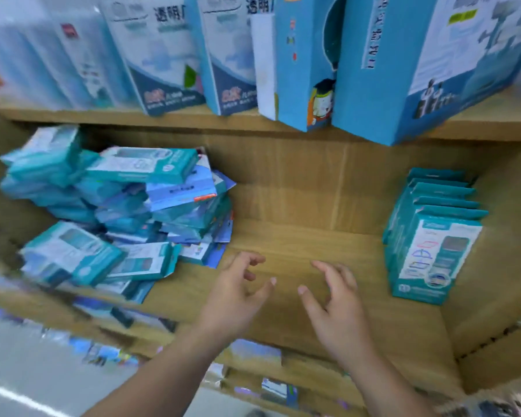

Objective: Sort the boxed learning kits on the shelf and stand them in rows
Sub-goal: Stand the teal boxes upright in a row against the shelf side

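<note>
Fingers [254, 260] loosely spread on both hands, holding nothing. Far left: jumbled pile of kit boxes [127, 206], flat teal cardboard, blurred, too many to count. Left hand [235, 296] and right hand [340, 308] hover over the wood-grain shelf [298, 236]. Right: upright row of kit boxes [433, 260], about six. Above: tall blue cartons [373, 85].

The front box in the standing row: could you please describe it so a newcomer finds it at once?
On the middle wooden shelf, a jumbled pile lies left and a short row of teal boxes stands at the right wall. The front box is the one nearest the shelf edge; it alone shows its whole face, a white panel with coloured line drawings.
</note>
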`<state>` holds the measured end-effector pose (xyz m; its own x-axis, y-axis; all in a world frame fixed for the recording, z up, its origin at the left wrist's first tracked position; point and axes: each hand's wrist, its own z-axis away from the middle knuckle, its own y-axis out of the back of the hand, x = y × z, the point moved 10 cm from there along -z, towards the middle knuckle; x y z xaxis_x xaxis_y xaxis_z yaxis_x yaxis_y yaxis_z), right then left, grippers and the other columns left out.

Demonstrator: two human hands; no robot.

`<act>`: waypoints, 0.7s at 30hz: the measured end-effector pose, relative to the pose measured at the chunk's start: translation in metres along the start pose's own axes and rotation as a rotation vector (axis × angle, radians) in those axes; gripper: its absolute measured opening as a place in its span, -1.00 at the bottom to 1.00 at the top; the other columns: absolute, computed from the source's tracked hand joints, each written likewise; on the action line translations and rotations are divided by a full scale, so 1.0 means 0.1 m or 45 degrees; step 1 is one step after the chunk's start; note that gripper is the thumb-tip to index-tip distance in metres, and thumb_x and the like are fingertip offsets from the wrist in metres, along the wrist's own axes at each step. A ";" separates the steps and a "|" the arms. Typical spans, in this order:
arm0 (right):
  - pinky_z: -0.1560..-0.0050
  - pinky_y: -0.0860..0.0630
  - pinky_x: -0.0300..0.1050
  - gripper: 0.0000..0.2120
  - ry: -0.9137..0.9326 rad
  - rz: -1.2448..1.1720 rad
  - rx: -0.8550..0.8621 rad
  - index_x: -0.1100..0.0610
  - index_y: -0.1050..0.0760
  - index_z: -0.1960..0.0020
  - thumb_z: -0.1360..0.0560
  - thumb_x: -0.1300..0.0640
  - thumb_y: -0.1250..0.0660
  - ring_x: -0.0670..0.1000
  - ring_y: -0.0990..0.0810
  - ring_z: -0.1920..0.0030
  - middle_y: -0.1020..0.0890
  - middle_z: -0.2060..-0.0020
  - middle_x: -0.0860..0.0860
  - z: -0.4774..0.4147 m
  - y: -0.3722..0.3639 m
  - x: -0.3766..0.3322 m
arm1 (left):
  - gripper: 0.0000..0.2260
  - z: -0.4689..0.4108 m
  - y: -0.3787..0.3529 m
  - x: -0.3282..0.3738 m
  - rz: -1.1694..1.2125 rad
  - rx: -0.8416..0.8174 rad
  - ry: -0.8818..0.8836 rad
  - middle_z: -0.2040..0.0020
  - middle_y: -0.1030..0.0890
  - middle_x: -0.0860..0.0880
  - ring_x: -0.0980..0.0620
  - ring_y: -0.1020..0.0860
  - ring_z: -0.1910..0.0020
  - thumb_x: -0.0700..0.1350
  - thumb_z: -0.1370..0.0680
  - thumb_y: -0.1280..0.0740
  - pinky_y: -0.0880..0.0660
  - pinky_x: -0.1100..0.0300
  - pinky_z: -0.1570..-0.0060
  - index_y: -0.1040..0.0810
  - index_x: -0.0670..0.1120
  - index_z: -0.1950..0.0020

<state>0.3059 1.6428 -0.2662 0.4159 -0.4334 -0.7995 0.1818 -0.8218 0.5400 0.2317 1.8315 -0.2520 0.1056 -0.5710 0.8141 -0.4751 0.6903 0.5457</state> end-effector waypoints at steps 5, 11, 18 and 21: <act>-0.27 -0.42 -0.20 -0.55 0.075 -0.064 -0.278 -0.06 -0.50 -0.29 -0.43 -0.16 -0.36 -0.15 -0.49 -0.15 -0.38 -0.15 -0.22 0.07 -0.81 -0.42 | -0.71 0.27 0.89 -0.42 -0.135 0.196 0.131 -0.10 -0.49 0.19 0.24 -0.52 0.03 0.06 -0.47 -0.49 -0.52 0.24 0.13 -0.45 0.26 -0.09; -0.25 -0.46 -0.14 -0.56 0.112 -0.074 -0.432 -0.09 -0.51 -0.27 -0.43 -0.20 -0.36 -0.20 -0.49 -0.09 -0.43 -0.12 -0.22 0.07 -1.52 -0.84 | -0.69 0.45 1.66 -0.93 -0.274 0.296 0.238 -0.14 -0.48 0.20 0.27 -0.50 -0.06 0.08 -0.50 -0.46 -0.49 0.30 0.12 -0.46 0.19 -0.19; -0.15 -0.49 -0.15 -0.61 0.041 -0.035 -0.332 -0.14 -0.53 -0.20 -0.42 -0.23 -0.35 -0.15 -0.52 -0.08 -0.48 -0.06 -0.25 -0.14 -2.22 -1.31 | -0.71 0.13 2.60 -1.38 -0.529 0.336 0.086 -0.11 -0.48 0.11 0.03 -0.53 -0.04 0.09 -0.49 -0.46 -0.51 0.08 -0.02 -0.53 0.06 -0.15; -0.03 -0.54 -0.01 -0.78 -0.137 -0.066 -0.173 -0.13 -0.51 -0.05 -0.46 -0.14 -0.43 -0.12 -0.54 0.05 -0.52 0.06 -0.17 -0.17 -2.41 -1.31 | -0.65 0.00 3.01 -1.59 -0.715 0.382 0.058 -0.07 -0.51 0.00 -0.09 -0.53 -0.02 0.17 -0.49 -0.42 -0.50 0.03 0.03 -0.58 0.00 -0.16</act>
<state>0.2228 1.9042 -0.2871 0.3067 -0.4345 -0.8468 0.3223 -0.7897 0.5220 0.0715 2.1298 -0.2171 0.4437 -0.7855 0.4314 -0.5597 0.1331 0.8180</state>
